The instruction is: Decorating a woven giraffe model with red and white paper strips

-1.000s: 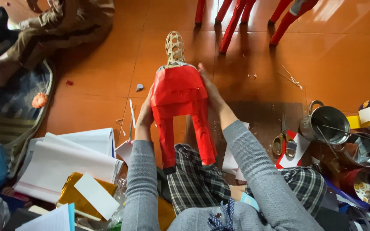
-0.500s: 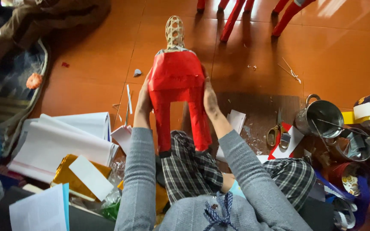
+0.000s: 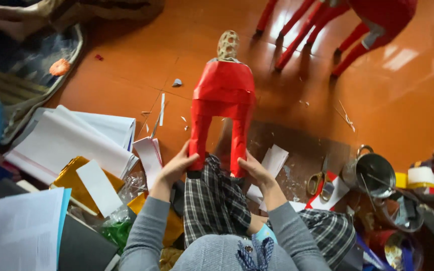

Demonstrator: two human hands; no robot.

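So the red figure [image 3: 223,95] stands straight out ahead of both hands, long axis running away from the person, woven head at the far end. Left hand [image 3: 178,165] is wrapped around the near end of one leg, right hand [image 3: 253,170] grips the other leg, so both are equally close, over the plaid knee [image 3: 214,200].

Home craft workspace on the floor, paper-figure making. Glossy orange tiled floor [image 3: 126,75] serves as the work surface. Red paper-covered animal figure [image 3: 223,100] stands in front, more red figures [image 3: 327,25] behind it. Stacks of white paper sheets [image 3: 66,140], gold foil sheet [image 3: 76,183], scissors [image 3: 318,179], metal pot [image 3: 372,173], paper scraps scattered around. Fabric clutter [image 3: 21,65] at the left.
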